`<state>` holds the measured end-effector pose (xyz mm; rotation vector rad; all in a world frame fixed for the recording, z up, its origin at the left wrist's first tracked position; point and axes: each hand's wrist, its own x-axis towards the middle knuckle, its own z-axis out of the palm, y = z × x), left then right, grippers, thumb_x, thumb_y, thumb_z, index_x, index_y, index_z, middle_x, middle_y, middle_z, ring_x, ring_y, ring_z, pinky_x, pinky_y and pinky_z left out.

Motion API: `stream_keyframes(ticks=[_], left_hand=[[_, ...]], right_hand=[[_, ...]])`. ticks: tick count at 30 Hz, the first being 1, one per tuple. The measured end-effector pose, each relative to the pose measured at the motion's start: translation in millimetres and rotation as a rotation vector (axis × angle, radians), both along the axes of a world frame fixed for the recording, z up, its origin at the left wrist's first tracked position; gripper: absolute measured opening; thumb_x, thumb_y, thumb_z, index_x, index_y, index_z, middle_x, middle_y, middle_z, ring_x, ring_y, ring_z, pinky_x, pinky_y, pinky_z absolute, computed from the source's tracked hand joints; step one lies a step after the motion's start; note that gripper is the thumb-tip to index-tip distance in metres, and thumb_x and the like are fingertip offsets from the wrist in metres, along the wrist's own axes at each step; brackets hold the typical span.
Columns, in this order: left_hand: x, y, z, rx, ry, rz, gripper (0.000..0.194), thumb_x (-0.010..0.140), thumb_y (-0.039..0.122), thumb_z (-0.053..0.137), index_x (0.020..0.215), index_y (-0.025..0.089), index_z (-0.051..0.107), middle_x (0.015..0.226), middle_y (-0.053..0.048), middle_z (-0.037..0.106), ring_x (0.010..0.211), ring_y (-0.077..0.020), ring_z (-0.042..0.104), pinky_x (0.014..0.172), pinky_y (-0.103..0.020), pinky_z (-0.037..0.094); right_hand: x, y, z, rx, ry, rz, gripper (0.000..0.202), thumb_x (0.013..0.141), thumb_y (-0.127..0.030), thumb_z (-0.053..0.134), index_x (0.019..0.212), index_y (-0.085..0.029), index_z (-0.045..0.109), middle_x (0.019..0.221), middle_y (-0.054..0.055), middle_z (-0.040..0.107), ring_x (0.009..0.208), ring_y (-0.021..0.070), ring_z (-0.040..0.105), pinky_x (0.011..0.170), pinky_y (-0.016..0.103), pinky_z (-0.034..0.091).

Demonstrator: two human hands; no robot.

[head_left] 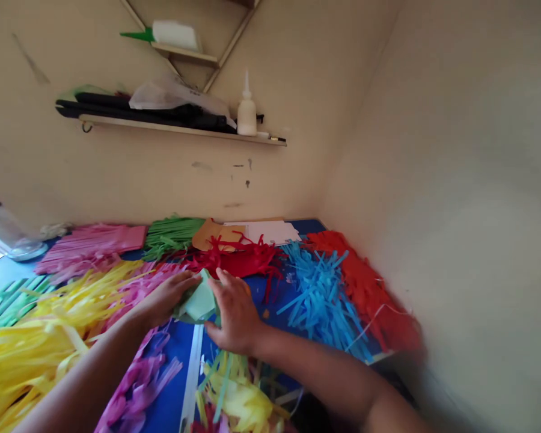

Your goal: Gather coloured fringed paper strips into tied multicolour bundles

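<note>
A folded, pale green piece of paper (202, 300) is held up over the blue table between both hands. My left hand (174, 296) grips its left side, with the fingers at the top edge. On the other side, my right hand (235, 313) has its fingers and thumb bent around the right edge. The fingers partly cover the paper, so its full shape is hidden. Below it hangs a bundle of yellow and green paper strips (241, 394); whether it joins the held paper I cannot tell. A long metal ruler-like strip (192, 373) lies beneath.
Fringed paper surrounds the hands: yellow (49, 325), pink (94, 243), green (174, 231), red (234, 261), blue (322, 297) and orange-red (360, 279). A clear bottle (9, 228) stands far left. On the wall shelf (180, 129) is a white glue bottle (247, 114).
</note>
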<state>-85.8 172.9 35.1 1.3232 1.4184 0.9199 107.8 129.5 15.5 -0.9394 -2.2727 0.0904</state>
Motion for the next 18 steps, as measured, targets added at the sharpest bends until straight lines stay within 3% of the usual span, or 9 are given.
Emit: stream_keyframes(ticks=[4,7,9,11,13,15,18], left_hand=[[3.4,-0.6,0.4,0.123,0.125,0.094,0.046,0.064,0.063,0.062,0.076,0.019,0.060,0.068,-0.006,0.065,0.063,-0.0277,0.065,0.057,-0.043,0.055],[17.2,-17.2,2.4,0.354,0.270,0.283,0.052,0.069,0.059,0.057,0.098,0.016,0.060,0.100,-0.016,0.068,0.102,-0.0375,0.064,0.091,-0.058,0.048],[39.0,-30.4,-0.7,0.547,0.354,0.347,0.060,0.070,0.051,0.058,0.118,0.015,0.054,0.128,-0.019,0.059,0.127,-0.0355,0.050,0.110,-0.056,0.033],[66.4,-36.0,-8.8,0.686,0.418,0.313,0.065,0.069,0.040,0.062,0.128,0.017,0.049,0.142,-0.017,0.052,0.137,-0.0305,0.042,0.116,-0.049,0.027],[90.7,-28.9,-19.8,0.736,0.476,0.320,0.062,0.073,0.032,0.058,0.132,0.017,0.046,0.143,-0.015,0.053,0.137,-0.0280,0.043,0.118,-0.049,0.024],[104.7,-12.0,-30.0,0.720,0.498,0.346,0.056,0.075,0.023,0.052,0.131,0.018,0.048,0.134,-0.012,0.062,0.128,-0.0252,0.054,0.114,-0.048,0.030],[101.6,11.1,-38.4,0.669,0.537,0.376,0.051,0.074,0.012,0.046,0.122,0.022,0.057,0.115,-0.008,0.073,0.108,-0.0231,0.066,0.106,-0.046,0.038]], right_hand=[[3.3,28.3,-4.9,-0.024,-0.012,-0.030,0.036,0.091,-0.025,0.052,0.125,-0.026,0.060,0.139,0.003,0.058,0.134,0.0185,0.045,0.115,0.042,0.021],[16.1,45.8,12.6,-0.028,-0.093,-0.091,0.031,0.092,-0.022,0.051,0.119,-0.025,0.064,0.131,0.003,0.065,0.128,0.0191,0.050,0.115,0.045,0.019],[23.3,50.1,27.7,-0.030,-0.146,-0.133,0.031,0.090,-0.021,0.053,0.118,-0.023,0.064,0.126,0.003,0.068,0.125,0.0202,0.053,0.115,0.047,0.018],[27.5,49.7,41.2,-0.013,-0.196,-0.144,0.028,0.090,-0.020,0.053,0.115,-0.022,0.066,0.122,0.003,0.070,0.123,0.0208,0.055,0.116,0.048,0.017],[30.0,46.4,51.5,0.020,-0.239,-0.158,0.026,0.091,-0.018,0.051,0.111,-0.022,0.067,0.118,0.005,0.071,0.121,0.0215,0.057,0.117,0.049,0.014],[34.1,42.3,58.7,0.070,-0.276,-0.176,0.026,0.093,-0.015,0.048,0.110,-0.019,0.068,0.115,0.007,0.072,0.119,0.0230,0.058,0.118,0.050,0.014],[47.0,37.9,63.6,0.179,-0.302,-0.162,0.031,0.098,-0.014,0.041,0.116,-0.014,0.066,0.121,0.014,0.069,0.124,0.0263,0.056,0.116,0.054,0.017]])
